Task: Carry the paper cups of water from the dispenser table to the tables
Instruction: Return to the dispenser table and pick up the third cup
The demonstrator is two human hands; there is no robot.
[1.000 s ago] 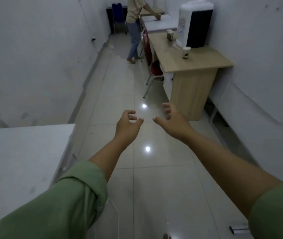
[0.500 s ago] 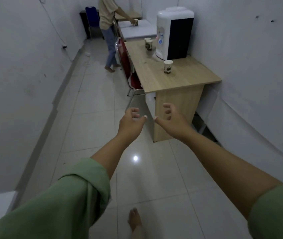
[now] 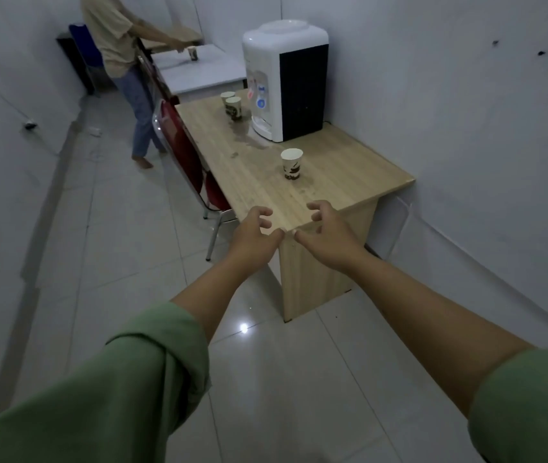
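Observation:
A white water dispenser stands on a wooden table by the right wall. One paper cup stands alone near the table's middle. Two more paper cups stand side by side to the left of the dispenser. My left hand and my right hand are stretched out over the table's near corner, fingers curled apart, holding nothing. The lone cup is a little beyond both hands.
A red chair is pushed against the table's left side. Behind it stands a white table with a cup, where another person reaches. Water is spilled on the wood by the dispenser. Tiled floor runs along the left wall.
I have walked closer to the dispenser table; it now fills the middle of the view. Both empty hands have reached its near corner.

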